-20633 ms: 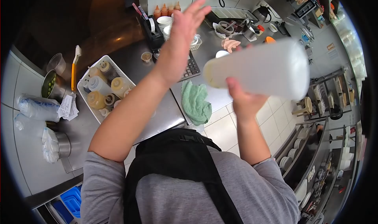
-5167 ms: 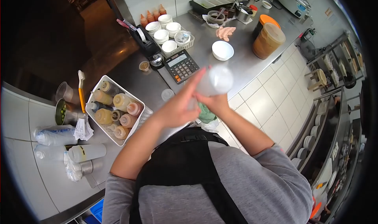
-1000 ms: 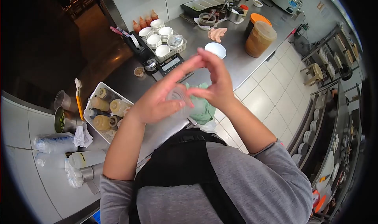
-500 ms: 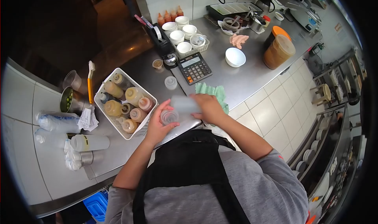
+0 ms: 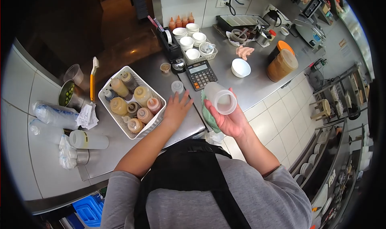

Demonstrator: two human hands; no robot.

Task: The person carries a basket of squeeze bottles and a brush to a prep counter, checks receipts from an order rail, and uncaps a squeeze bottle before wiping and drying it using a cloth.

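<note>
My right hand (image 5: 231, 122) is wrapped round a translucent plastic bottle (image 5: 219, 98), tilted with its open mouth towards me. No contents show inside it. Beneath the bottle, a green cloth (image 5: 210, 118) lies at the counter's edge. My left hand (image 5: 176, 111) is open, its fingers spread over the steel counter and pointing at a small clear plastic cup (image 5: 177, 86); I cannot tell whether a fingertip touches it. Just left of that hand, a white basket (image 5: 157, 123) holds several squeeze bottles (image 5: 141, 95) with sauces.
A calculator (image 5: 201, 74), a bell (image 5: 178, 65) and a white bowl (image 5: 241, 68) stand further back. Stacked white cups (image 5: 186, 42) fill a tray behind them. A brown-filled tub (image 5: 282, 66) is at the right. At the left lie an orange-handled brush (image 5: 93, 82) and another bottle (image 5: 89, 140).
My left hand has let go of a clear plastic piece and moved forward to the small cup. My right hand has moved right with the bottle, turning its mouth towards me.
</note>
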